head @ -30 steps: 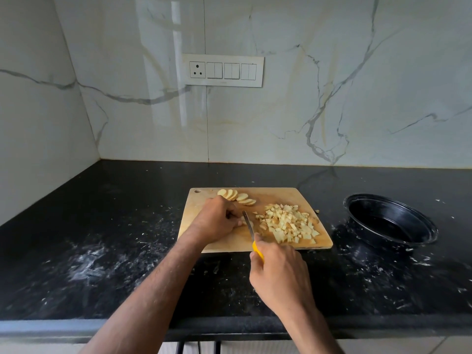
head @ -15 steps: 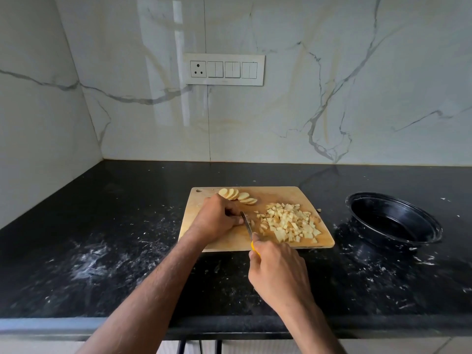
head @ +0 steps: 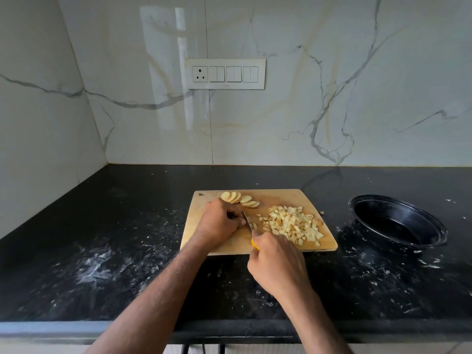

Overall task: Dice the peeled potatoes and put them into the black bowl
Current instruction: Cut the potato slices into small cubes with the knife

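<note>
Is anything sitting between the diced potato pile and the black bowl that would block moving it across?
Nothing visible does. Between the diced pile on the cutting board and the black bowl lies only bare counter, with one stray bit by the board's edge.

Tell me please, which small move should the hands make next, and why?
Probably another cut: the right hand grips the knife, its blade beside the left hand holding potato on the cutting board. Slices remain undiced, and the black bowl looks empty.
</note>
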`<state>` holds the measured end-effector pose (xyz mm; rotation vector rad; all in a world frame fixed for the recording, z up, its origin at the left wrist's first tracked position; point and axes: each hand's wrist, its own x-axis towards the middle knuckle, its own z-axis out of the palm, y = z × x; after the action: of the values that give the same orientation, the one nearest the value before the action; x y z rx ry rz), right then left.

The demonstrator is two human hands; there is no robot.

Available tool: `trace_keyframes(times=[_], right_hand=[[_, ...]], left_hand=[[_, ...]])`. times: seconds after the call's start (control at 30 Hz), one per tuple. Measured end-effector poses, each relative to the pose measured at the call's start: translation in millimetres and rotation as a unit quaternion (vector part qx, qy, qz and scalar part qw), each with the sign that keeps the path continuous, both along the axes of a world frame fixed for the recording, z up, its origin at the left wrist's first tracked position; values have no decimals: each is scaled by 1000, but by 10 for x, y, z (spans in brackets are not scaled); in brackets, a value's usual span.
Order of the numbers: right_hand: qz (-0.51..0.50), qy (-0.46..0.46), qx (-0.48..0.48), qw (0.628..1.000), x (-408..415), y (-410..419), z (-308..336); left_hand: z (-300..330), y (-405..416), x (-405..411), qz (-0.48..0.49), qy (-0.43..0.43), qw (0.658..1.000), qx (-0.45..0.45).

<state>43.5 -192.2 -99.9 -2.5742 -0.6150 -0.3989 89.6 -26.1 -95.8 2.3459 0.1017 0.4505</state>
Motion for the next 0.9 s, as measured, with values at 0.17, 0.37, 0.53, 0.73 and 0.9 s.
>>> trace_keyframes(times=[0.17,0.37,0.53,0.73,0.9], right_hand=[[13,-9,39,999,-115,-160,-68],[-6,-14,82,997,-107,-176,-81],[-8,-23,41,999,-139,-167,-52],[31,-48,-27,998,-178,-43,-26],[-59,-25,4,998,-116,-97,-27]], left_hand=[[-8,25,4,-21,-8,1000,1],[2,119,-12,-74,-12,997,-8],[-9,81,5,-26,-36,999,-12],[12,163,-1,43,-88,993,-68],[-27,135,6,5,-65,998,-24]])
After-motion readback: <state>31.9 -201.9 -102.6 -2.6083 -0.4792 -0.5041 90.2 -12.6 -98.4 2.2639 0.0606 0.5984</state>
